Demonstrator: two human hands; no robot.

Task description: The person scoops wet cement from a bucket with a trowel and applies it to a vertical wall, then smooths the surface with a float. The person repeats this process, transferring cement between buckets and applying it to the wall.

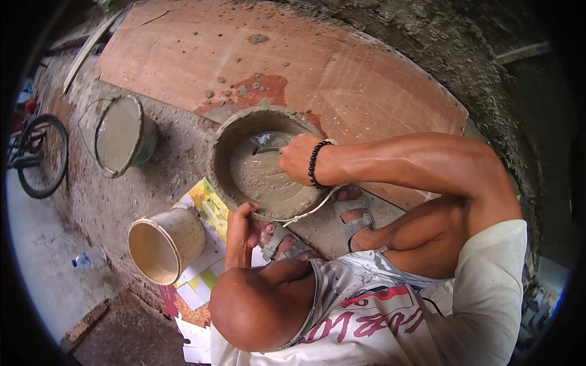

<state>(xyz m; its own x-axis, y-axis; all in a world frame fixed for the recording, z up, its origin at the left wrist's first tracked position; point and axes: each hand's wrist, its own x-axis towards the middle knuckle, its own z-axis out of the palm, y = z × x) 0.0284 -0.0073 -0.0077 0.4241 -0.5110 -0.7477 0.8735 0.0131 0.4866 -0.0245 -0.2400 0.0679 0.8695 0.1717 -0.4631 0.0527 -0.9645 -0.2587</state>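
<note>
Ground: rough grey-brown earth (116, 207), with a paler strip of floor (36, 244) to the left, where a bicycle wheel (43, 155) shows near the edge of my view.
Board: a broad reddish-brown sheet (378, 91) lies beyond the person, spattered with grey lumps and a dark wet stain.
Large bucket: the round, mud-coated vessel (223, 152) sits right in front of the person's sandals (354, 216), mouth up, its pale handle (299, 218) hanging along the near side.
Mix: wet grey paste (262, 186) spreads inside the large bucket, with a glossy patch toward the far side.
Left hand: the left hand (240, 227) grasps the near rim, thumb up at the edge.
Right hand: the right hand (296, 160) is inside the mouth, over the paste, fingers curled; a dark, thin shape (257, 150) shows just beside it, and I cannot tell whether the fingers grip that.
Wrist: a black beaded bracelet (315, 163) circles the right one.
Other buckets: a green one (148, 139) full of grey mix stands to the left; a cream one (190, 235) sits nearer, beside yellow-and-white sheets (210, 196).
Bottle: clear plastic, blue-capped (90, 259), on the far left.
</note>
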